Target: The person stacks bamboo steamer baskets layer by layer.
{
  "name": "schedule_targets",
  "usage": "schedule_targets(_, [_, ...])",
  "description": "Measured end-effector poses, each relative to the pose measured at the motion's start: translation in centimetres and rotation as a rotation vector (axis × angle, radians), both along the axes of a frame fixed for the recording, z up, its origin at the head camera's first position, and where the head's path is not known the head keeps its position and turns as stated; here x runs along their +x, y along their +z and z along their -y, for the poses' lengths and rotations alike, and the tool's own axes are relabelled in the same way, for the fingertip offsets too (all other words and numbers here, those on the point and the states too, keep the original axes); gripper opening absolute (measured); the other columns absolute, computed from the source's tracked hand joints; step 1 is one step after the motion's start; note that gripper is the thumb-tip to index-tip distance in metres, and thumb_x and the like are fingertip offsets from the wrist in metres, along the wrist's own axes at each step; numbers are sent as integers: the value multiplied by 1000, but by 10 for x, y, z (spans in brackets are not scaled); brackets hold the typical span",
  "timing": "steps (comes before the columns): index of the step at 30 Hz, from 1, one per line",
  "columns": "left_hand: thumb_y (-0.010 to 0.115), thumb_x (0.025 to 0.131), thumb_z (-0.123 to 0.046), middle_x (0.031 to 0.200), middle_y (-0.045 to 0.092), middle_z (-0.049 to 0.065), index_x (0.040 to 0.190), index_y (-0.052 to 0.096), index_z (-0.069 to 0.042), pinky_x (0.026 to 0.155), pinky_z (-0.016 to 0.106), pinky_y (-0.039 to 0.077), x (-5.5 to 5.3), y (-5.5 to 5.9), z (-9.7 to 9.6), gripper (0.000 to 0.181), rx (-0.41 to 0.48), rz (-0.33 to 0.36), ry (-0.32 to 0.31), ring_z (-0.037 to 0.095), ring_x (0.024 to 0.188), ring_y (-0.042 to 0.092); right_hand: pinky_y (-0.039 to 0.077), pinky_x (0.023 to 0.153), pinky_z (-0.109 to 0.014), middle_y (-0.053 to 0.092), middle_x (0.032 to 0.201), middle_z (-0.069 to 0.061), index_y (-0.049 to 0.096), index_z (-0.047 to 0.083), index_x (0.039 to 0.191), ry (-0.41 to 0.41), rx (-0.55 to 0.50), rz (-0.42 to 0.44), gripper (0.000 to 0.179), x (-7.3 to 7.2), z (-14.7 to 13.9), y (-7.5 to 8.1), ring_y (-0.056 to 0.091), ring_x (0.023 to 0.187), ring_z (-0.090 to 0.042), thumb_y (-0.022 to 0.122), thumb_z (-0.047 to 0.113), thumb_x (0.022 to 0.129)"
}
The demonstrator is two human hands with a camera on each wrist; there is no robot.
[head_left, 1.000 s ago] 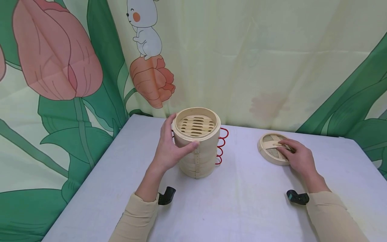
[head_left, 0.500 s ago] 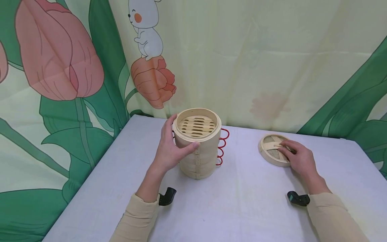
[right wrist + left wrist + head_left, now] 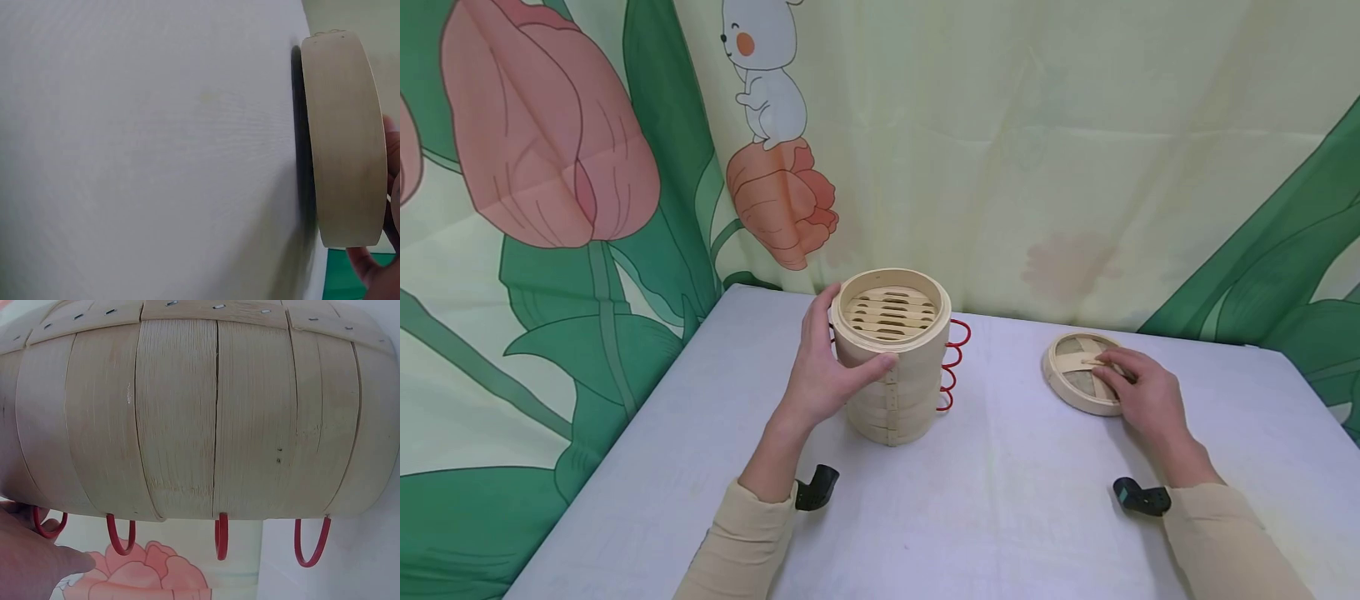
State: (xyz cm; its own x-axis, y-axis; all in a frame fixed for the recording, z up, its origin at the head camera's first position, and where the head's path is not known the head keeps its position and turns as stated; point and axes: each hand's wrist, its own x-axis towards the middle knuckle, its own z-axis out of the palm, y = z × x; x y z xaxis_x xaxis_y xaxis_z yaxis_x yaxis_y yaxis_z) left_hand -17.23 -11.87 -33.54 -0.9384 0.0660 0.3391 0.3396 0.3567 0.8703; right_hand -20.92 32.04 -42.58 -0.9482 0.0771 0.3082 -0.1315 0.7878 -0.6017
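A tall stack of bamboo steamer baskets [image 3: 895, 383] stands upright on the table, its top tier uncovered and showing a slatted floor. Red loops [image 3: 951, 367] stick out along its right side. My left hand [image 3: 820, 371] grips the stack near its top rim, thumb across the front and fingers round the far left side. To the right is the round bamboo steamer lid [image 3: 1070, 385], woven top up. With thumb and fingers my right hand [image 3: 1150, 396] pinches the lid at its middle. The right wrist view shows the lid's side edge-on, a dark shadow along its lower edge.
A white cloth covers the table [image 3: 985, 500]. Behind it hangs a printed curtain [image 3: 985, 167] with tulips and a white animal, close to the table's back edge. Black wrist devices [image 3: 817, 487] jut inward from both sleeves.
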Motion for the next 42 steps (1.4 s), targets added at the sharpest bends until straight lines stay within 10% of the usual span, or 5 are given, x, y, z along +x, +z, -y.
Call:
schedule_targets(34, [87, 74, -43, 155, 26, 6, 158, 21, -20, 107, 59, 33, 1, 2, 0, 110, 0, 22, 6, 22, 137, 31, 43, 97, -59, 61, 132, -24, 71, -1, 118, 0, -15, -120, 27, 7, 46, 65, 52, 127, -44, 72, 15, 96])
schedule_targets(42, [87, 73, -42, 154, 27, 6, 158, 22, -20, 106, 59, 34, 1, 2, 0, 109, -3, 23, 10, 22, 136, 32, 34, 78, 0, 65, 128, -18, 74, 2, 114, 6, -27, -187, 23, 9, 63, 87, 57, 124, -38, 75, 13, 93])
